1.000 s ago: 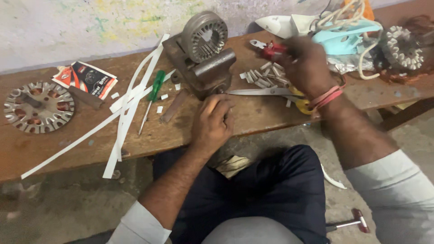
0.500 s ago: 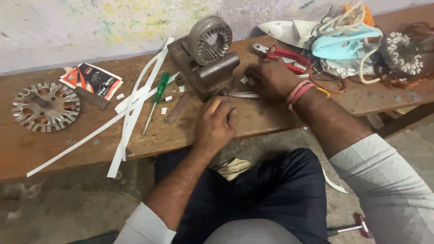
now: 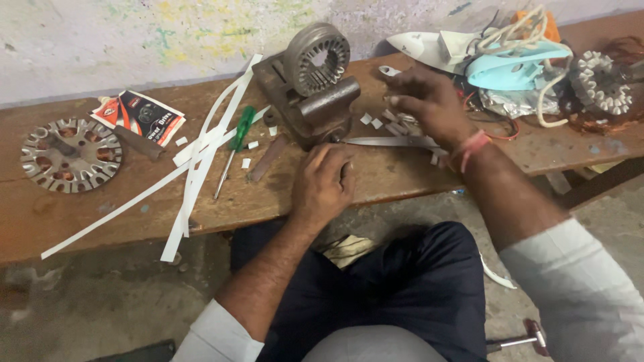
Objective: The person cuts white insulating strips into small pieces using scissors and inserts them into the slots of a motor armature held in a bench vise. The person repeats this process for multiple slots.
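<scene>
My left hand (image 3: 325, 181) rests on the wooden bench (image 3: 80, 214) with its fingers curled and nothing in them, just in front of a rusty vise (image 3: 322, 110). The vise clamps a grey motor stator (image 3: 316, 57). My right hand (image 3: 429, 100) hovers over several small cut paper pieces (image 3: 392, 124), its fingertips pinched together; whether they hold a piece is unclear. Scissors (image 3: 386, 141) lie flat below that hand. A metal plier tip (image 3: 389, 70) pokes out beyond its fingers.
Long white paper strips (image 3: 194, 167) and a green screwdriver (image 3: 236, 134) lie left of the vise. Farther left are a round slotted metal plate (image 3: 70, 154) and a red-black packet (image 3: 137, 117). A clothes iron (image 3: 510, 64) and a wound stator (image 3: 600, 84) crowd the right. A hammer (image 3: 530, 335) lies on the floor.
My right hand left the red-handled pliers, dipped toward the scissors and pieces, and now sits slightly higher over the pieces. My left hand has stayed put.
</scene>
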